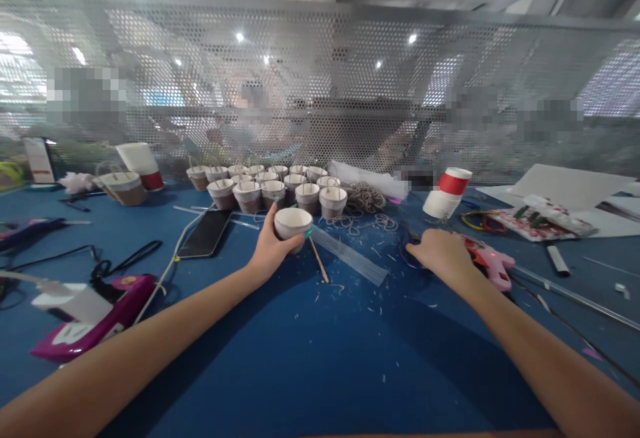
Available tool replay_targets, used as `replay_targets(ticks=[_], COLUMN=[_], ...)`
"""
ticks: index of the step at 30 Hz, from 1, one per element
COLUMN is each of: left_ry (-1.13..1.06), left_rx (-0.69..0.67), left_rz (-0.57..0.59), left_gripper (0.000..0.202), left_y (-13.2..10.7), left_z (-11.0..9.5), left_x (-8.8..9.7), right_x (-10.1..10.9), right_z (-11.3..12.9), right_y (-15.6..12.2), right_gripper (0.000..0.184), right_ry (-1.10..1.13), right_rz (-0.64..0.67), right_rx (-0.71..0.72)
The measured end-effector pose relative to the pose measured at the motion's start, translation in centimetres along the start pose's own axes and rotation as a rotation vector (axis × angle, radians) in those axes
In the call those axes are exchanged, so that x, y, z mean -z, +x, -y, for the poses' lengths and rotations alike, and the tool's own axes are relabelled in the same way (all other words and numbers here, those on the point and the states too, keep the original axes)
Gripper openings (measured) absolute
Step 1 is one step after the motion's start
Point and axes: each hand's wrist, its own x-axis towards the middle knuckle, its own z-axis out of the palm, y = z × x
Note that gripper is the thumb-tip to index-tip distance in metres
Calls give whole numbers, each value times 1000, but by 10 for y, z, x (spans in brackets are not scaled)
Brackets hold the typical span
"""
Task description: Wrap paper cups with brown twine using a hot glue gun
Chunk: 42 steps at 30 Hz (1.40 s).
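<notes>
My left hand point(271, 249) is closed around a small cup point(293, 219) with a pale rim, its thumb and fingers on opposite sides. The cup stands upright, its open top facing me. My right hand point(445, 255) is at the right, its fingers closed on the dark blue handle of a pair of scissors point(407, 256), which it partly hides. A pink glue gun point(493, 265) lies just right of that hand. Between the hands are a thin wooden stick point(319, 263) and a bundle of clear plastic strips point(353, 256).
Several small wrapped cups with handles point(247, 197) stand in rows at the back, beside a heap of twine point(365, 197). A phone point(205, 235), a magenta power strip point(103, 318) and cables lie left. Paper cups point(447, 193) and a white board point(565, 188) are right.
</notes>
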Motion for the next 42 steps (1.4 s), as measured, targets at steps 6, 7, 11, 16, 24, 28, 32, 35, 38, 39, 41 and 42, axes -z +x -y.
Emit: replay_targets(ticks=[6, 7, 11, 16, 24, 28, 32, 35, 38, 39, 41, 42], left_ry=[19, 35, 82, 124, 97, 138, 155, 212, 330, 378, 514, 597], left_rx=[-77, -97, -177, -238, -146, -66, -72, -50, -120, -151, -263, -357], left_rz=[426, 485, 551, 371, -436, -483, -467, -528, -582, -598, -614, -613], left_gripper=[100, 99, 96, 89, 90, 90, 91, 92, 93, 93, 93, 93], left_y=[-15, -18, -22, -17, 17, 19, 14, 14, 16, 16, 16, 15], left_z=[-10, -12, -17, -15, 0, 4, 4, 4, 4, 4, 4, 3], left_x=[1, 1, 3, 2, 18, 20, 17, 18, 21, 22, 23, 24], right_x=[-5, -4, -4, -6, -3, -1, -6, -12, -16, -17, -19, -20], right_z=[1, 1, 3, 4, 6, 7, 13, 19, 24, 26, 30, 32], right_y=[-1, -1, -4, -4, -7, -10, -14, -15, -17, -19, -24, -28], right_gripper=[36, 36, 38, 44, 44, 50, 42, 37, 39, 41, 45, 48], right_ry=[-37, -32, -16, -50, -40, -45, -84, -76, 78, 141, 239, 269], right_rz=[-60, -56, -43, -101, -66, -115, -242, -407, -518, -517, -449, -394], right_rx=[53, 51, 56, 49, -6, -31, 22, 114, 406, 549, 827, 936])
